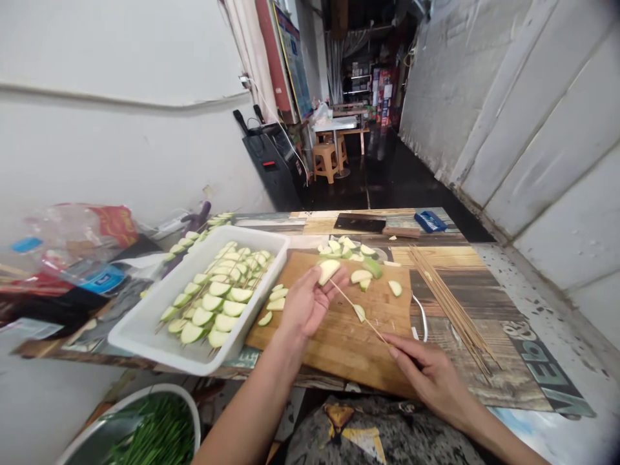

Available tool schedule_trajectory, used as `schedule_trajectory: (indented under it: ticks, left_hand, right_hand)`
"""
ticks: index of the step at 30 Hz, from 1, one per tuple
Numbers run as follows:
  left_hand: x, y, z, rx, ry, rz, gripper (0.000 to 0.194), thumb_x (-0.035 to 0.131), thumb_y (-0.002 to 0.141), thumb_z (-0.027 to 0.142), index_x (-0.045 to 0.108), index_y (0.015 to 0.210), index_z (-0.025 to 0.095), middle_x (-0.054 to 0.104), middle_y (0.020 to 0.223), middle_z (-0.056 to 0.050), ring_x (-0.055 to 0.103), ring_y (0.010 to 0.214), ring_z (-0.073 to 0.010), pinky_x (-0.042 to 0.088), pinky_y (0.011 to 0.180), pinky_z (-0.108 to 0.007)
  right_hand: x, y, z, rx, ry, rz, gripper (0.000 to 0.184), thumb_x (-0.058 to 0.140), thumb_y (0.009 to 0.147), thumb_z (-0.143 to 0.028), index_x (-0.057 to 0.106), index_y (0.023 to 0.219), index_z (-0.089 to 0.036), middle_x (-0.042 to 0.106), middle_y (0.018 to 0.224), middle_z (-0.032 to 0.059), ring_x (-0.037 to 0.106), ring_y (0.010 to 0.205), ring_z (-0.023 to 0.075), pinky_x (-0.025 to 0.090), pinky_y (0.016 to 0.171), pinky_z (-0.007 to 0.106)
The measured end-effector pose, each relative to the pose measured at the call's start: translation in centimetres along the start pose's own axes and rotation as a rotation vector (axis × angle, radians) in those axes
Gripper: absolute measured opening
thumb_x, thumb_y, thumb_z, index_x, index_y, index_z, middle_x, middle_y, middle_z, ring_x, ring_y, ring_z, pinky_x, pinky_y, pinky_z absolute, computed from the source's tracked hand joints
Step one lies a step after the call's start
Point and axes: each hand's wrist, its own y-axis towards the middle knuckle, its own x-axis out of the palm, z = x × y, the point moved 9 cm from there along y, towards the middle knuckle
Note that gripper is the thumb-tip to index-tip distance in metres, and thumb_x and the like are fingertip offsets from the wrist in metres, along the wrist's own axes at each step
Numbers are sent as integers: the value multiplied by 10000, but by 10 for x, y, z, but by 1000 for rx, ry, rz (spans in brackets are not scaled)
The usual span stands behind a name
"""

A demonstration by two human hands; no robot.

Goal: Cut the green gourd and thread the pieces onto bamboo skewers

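Note:
My left hand [306, 303] pinches a half-moon vegetable slice [329, 272] with pale flesh and green skin, above the wooden cutting board [334, 345]. My right hand [431, 368] grips the lower end of a thin bamboo skewer [349, 301]. Its upper end meets the slice; how deep it goes in, I cannot tell. Loose slices [395, 287] lie on the board, with a pile of cut pieces [346, 247] at its far edge. Left of the board, a white plastic tray [123, 336] holds several skewers threaded with similar slices [213, 301].
Loose bamboo skewers [453, 310] lie right of the board. Behind it are a cleaver [361, 223] and a blue box [430, 221]. A bowl of green vegetables [150, 429] stands low at the left. Plastic bags and a bottle [99, 278] crowd the table's left end.

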Motion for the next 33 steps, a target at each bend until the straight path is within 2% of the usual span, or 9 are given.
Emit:
schedule_trajectory:
  ticks: [7,16,33]
  left_hand:
    - [-4,-3,4,-25,7,70,86,527,772,154,566,830,104,670,941,-131,608,970,-268,453,889,-480]
    - [-3,0,3,-2,47,44,117,557,757,172,575,852,106,665,962,-125,611,965,-267,451,896,-483]
    - [1,-1,3,4,84,32,136,559,759,186,578,869,107,668,950,-120,623,940,-257,465,885,-455]
  right_hand:
    - [-3,1,-4,-38,-31,19,303,456,856,-241,616,1114,-235,680,1021,39,654,882,188,524,775,294]
    - [-5,2,-8,-48,-17,28,302,464,851,-238,622,1108,-249,676,1028,27,653,891,189,530,779,291]
    - [-6,1,0,-39,-33,15,310,456,856,-224,608,1125,-233,667,1053,32,640,925,186,510,816,295]
